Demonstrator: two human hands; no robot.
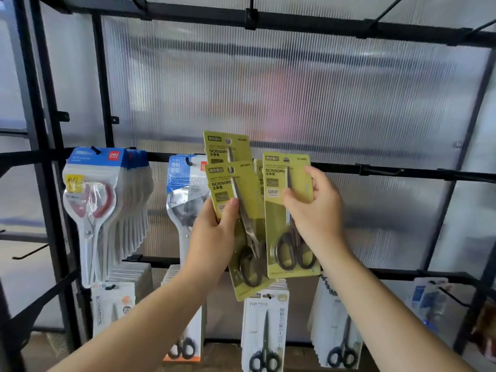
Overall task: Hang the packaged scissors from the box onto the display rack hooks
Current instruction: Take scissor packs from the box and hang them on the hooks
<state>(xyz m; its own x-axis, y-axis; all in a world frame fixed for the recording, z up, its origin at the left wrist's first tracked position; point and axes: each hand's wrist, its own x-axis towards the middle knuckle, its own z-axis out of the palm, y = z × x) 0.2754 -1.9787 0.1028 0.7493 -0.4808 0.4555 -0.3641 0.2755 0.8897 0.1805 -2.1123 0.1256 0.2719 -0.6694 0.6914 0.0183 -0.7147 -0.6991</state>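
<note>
**While Both Hands Held Green Scissor Packs, the Blades Pointed Up**

Where the two bare forearms rose from the bottom of the view, each hand gripped its own share of the stock in front of the display rack. The left hand (214,237) clasped a fanned bunch of green packs (228,181), thumb pressed across the front card and fingers curled behind. Those packs leaned, tops tipped to the left. Their long axis ran from the black handles at lower right to the blade tips at upper left.

The right hand (316,210) pinched a single green pack (276,226) by its right edge, thumb on the printed face. This one stood almost upright, with the hang hole and blade tips at the top and the black handles at the bottom. Its left edge overlapped the bunch beside it.

Beyond the cards ran a black rail (418,173) with a bare hook (381,171) to the right. Whether the single pack's hole had reached any hook could not be told. On the left hung white packs of red-handled scissors (91,205) and a blue-topped pack (185,189). Rows of white packs (265,331) filled the level below. A ribbed translucent panel (295,89) backed it all.
</note>
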